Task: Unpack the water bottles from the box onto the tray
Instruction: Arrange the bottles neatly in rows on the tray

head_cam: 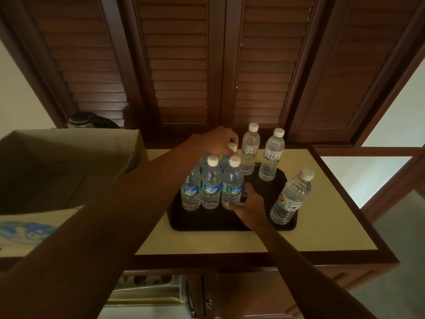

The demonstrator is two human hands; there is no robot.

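The left hand (220,140) reaches over the blue-labelled bottles (211,183) on the dark tray (207,223), fingers curled round a rear bottle's cap (232,147). The right hand (247,204) grips the rightmost one low down — the open box (69,157) sits left on the counter (322,226).

The left hand (220,141) covers most of a rear bottle (231,155); the box (69,143) interior is too dark to read.

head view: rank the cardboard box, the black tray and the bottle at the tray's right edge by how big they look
1. cardboard box, though nearness inflates it
2. black tray
3. bottle at the tray's right edge
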